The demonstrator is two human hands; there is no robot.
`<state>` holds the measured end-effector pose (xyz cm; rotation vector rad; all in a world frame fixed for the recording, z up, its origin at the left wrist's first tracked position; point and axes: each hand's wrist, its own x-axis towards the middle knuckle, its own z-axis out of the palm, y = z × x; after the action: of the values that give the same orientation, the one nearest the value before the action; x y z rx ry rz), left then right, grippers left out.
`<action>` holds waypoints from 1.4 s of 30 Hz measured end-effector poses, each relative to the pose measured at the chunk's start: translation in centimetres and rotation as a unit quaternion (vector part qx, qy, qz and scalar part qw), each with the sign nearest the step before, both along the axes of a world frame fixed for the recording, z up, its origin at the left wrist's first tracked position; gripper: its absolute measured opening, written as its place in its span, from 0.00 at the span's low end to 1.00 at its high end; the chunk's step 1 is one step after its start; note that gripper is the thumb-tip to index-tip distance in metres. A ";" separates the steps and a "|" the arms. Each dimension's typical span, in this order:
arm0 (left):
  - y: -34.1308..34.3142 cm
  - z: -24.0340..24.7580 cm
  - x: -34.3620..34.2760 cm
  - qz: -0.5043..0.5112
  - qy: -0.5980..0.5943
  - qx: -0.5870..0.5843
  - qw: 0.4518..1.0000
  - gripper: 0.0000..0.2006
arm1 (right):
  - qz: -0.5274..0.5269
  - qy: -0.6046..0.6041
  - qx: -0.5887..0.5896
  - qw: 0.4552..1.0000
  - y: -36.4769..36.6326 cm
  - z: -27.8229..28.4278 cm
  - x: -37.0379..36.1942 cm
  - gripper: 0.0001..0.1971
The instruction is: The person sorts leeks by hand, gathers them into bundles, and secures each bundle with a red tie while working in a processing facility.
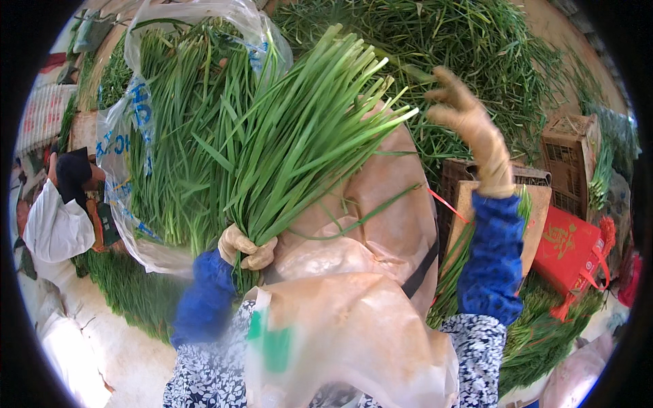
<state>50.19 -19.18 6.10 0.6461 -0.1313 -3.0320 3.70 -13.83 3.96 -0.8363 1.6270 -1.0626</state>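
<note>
My left hand (247,249), in a pale work glove, is closed round the leafy end of a thick bunch of Chinese chives (306,129). The bunch fans out up and to the right, its pale cut stem ends pointing away from me. To the right, my right hand (466,112), in a tan glove, is raised with its fingers apart and holds nothing. Its fingers are slightly blurred, just beyond the stem ends. A translucent plastic bag (117,153) packed with more chives (180,129) lies left of the bunch. A tan plastic apron (354,306) covers my lap.
A big heap of loose green leaves (408,27) spreads at the far side. Right of me stand a wooden board (534,228), a brown crate (570,158) and a red box (564,245). More chives (129,292) lie at the left, near a white bag (58,224).
</note>
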 end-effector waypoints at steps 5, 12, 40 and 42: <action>0.2 -1.8 -1.7 0.038 0.192 0.007 0.981 0.13 | 0.009 0.116 -0.094 0.989 2.3 -0.3 9.4 0.30; 0.6 -1.0 -1.9 0.062 0.132 0.009 0.989 0.16 | -0.146 0.366 -0.201 0.897 0.5 3.0 5.2 0.18; -0.6 1.4 -1.8 -0.066 -0.019 -0.104 0.992 0.23 | -0.195 0.427 0.217 0.856 -3.9 4.6 -4.7 0.18; -0.3 1.3 -1.6 -0.054 -0.052 -0.085 0.994 0.25 | -0.106 0.471 0.223 0.847 -3.7 2.7 -4.2 0.22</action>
<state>48.63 -19.50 7.42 0.8048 -0.4382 -3.0429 -0.55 -17.57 6.67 -0.9206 2.7103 -0.3218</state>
